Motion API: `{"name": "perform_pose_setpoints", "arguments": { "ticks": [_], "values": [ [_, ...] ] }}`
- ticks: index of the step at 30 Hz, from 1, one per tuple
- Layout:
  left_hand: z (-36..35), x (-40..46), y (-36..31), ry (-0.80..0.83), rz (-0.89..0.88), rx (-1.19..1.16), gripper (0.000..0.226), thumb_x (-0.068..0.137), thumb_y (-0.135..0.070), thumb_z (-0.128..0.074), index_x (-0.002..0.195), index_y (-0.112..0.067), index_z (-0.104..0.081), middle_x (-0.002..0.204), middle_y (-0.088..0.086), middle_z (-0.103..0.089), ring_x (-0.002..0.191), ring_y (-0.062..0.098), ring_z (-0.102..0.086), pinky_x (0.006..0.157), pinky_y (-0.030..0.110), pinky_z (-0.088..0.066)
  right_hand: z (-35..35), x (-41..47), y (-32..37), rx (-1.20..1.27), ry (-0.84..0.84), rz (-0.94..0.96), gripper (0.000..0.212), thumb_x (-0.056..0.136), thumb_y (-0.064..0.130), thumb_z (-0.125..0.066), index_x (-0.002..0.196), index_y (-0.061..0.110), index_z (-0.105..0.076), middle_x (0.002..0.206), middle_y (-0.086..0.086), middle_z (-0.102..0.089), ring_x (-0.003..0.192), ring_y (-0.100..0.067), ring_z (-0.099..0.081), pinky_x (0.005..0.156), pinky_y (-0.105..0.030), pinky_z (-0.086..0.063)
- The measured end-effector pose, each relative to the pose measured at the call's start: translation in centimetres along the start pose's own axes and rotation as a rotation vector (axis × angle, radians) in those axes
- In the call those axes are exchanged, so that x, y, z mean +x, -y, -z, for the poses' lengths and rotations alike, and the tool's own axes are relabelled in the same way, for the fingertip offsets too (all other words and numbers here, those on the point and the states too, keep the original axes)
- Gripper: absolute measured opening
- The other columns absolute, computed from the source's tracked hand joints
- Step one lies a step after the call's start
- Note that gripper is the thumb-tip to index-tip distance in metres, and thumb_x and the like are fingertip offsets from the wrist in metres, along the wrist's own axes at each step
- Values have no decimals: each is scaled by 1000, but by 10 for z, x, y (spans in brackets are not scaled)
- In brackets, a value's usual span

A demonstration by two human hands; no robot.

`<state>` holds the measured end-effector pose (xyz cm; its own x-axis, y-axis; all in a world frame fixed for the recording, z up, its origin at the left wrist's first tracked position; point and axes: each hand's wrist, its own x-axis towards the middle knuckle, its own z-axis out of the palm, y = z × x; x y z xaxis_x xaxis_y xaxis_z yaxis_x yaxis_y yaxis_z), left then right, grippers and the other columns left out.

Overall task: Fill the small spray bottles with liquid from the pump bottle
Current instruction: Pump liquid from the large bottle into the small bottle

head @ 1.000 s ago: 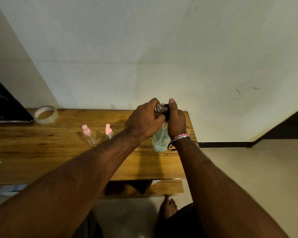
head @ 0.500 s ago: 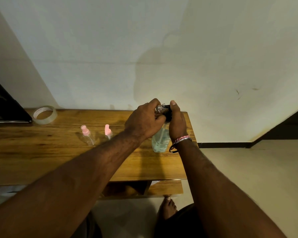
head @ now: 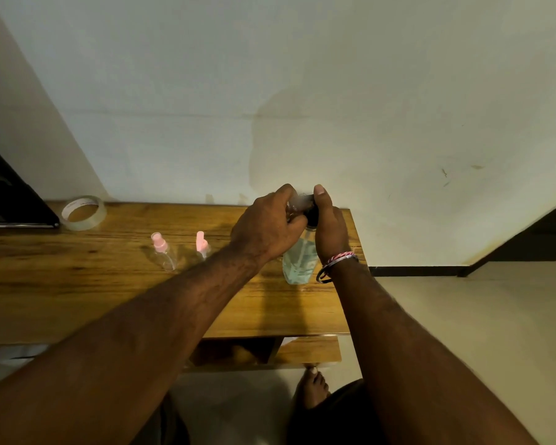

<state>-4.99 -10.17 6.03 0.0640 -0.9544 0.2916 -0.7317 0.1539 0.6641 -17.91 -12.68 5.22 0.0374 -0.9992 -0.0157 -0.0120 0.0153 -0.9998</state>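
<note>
The head view looks down on a wooden tabletop (head: 77,303) set against a pale wall (head: 270,91). The pump bottle (head: 297,263) stands upright near the tabletop's right edge, its clear body holding pale greenish liquid and its black pump head just showing between the two hands.

The left hand (head: 265,226) comes in over the bottle from the left, its fingers curled round a small clear bottle (head: 297,202) held at the level of the pump head, just beside the spout. How the small bottle's mouth meets the spout cannot be told, since the fingers hide it. The right hand (head: 329,226) wraps the black pump head from the right, thumb raised along its top and fingers curled round it. Thread bracelets (head: 336,264) circle that wrist, level with the bottle's body.

To the left of the pump bottle, two small spray bottles with pink tops stand on the tabletop: the nearer spray bottle (head: 202,247) partly behind the left forearm, the farther spray bottle (head: 162,252) just beyond it, clear of both hands. Well to the left again, at the back edge by the wall, lies a roll of clear tape (head: 83,212), beside a dark object (head: 10,203) at the frame's left margin. Below the tabletop's front edge, a bare foot (head: 312,388) rests on the floor.
</note>
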Motion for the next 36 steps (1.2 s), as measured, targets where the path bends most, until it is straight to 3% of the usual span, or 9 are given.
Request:
{"name": "perform_pose_setpoints", "arguments": {
  "ticks": [6, 13, 17, 21, 25, 31, 36],
  "values": [
    [-1, -1, -2, -2, -8, 10, 22, 95, -35, -66, 114, -24, -59, 90, -6, -69, 75, 16, -64, 60, 30, -49, 2, -3, 2, -25, -9, -23, 48, 106, 48, -44, 82, 21, -77, 76, 6, -76, 75, -2, -70, 66, -12, -49],
    [-2, -1, 2, 13, -3, 54, 23, 94, -35, -67, 113, -25, -59, 87, -7, -66, 72, 16, -61, 58, 28, -40, -1, -4, 6, 10, -37, -9, 45, 107, 32, -46, 72, 19, -71, 65, 11, -69, 65, -1, -62, 66, -20, -50],
    [-2, -3, 1, 11, -1, 47, 22, 94, -35, -66, 112, -26, -58, 85, -7, -66, 72, 15, -62, 58, 29, -46, 1, -5, 3, 5, -20, -3, 47, 107, 41, -47, 72, 23, -74, 70, 9, -72, 70, -3, -65, 73, -28, -48],
    [1, -2, 0, 4, -3, 36, 20, 94, -35, -66, 111, -27, -58, 86, -8, -67, 73, 14, -63, 59, 29, -48, -2, -5, 3, -1, -14, -6, 48, 96, 57, -47, 75, 25, -77, 76, 5, -77, 75, -4, -69, 75, -27, -50],
    [1, 0, 0, 7, -8, 40, 21, 94, -35, -66, 112, -27, -59, 87, -8, -68, 74, 15, -64, 60, 30, -50, -1, -4, 2, 9, -25, -4, 48, 107, 42, -46, 74, 23, -76, 72, 6, -75, 71, -3, -68, 73, -26, -50],
    [-2, 0, -1, -23, 6, 56, 22, 94, -37, -66, 112, -27, -60, 88, -9, -68, 74, 16, -64, 62, 33, -54, -2, -4, 2, 14, -31, -12, 48, 96, 54, -47, 72, 23, -75, 72, 4, -74, 70, -5, -66, 70, -26, -51],
    [-3, 1, 0, -30, 9, 72, 22, 95, -36, -68, 113, -25, -61, 89, -7, -69, 75, 16, -64, 63, 33, -54, -2, 0, 6, 3, -47, -10, 45, 100, 43, -49, 71, 18, -72, 68, 4, -69, 65, -5, -61, 66, -28, -48]
  ]
}}
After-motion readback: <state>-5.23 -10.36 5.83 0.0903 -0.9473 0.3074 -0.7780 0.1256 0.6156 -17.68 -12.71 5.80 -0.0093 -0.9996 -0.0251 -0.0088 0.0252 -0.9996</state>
